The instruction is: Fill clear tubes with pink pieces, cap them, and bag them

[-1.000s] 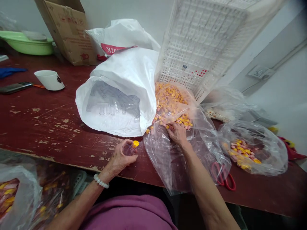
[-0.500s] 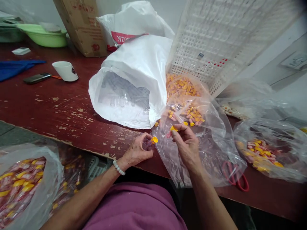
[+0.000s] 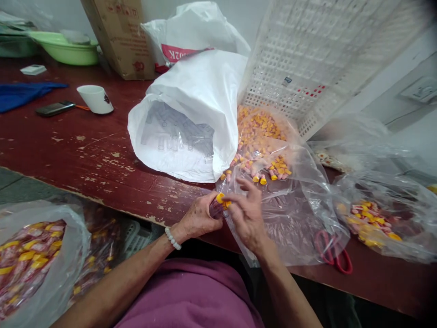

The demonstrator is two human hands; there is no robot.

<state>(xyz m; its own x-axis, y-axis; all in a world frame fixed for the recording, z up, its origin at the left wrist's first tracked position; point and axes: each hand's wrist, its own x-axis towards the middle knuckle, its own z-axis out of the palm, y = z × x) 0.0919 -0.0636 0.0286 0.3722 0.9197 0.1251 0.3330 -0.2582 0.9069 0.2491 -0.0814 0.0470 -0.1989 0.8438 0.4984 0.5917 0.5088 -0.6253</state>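
My left hand (image 3: 198, 217) is closed round a few small clear tubes (image 3: 217, 208) at the table's front edge. One tube carries an orange cap (image 3: 220, 198). My right hand (image 3: 246, 214) has its fingers pinched on that cap, pressing against the tubes. Both hands meet over the mouth of a clear plastic bag (image 3: 293, 214) holding many loose orange caps (image 3: 259, 132). A white bag (image 3: 191, 114) with several empty clear tubes lies open just behind my left hand.
A white plastic crate (image 3: 314, 50) leans at the back. Red scissors (image 3: 332, 255) lie under the clear bag. Another bag of capped tubes (image 3: 372, 218) sits right, one more (image 3: 30, 259) hangs lower left. A cup (image 3: 95, 99), phone (image 3: 54, 108), green basin (image 3: 64, 48) and cardboard box (image 3: 119, 36) stand far left.
My right hand left the pile of caps with one orange cap and came to the tubes in my left hand. The view shifted slightly left.
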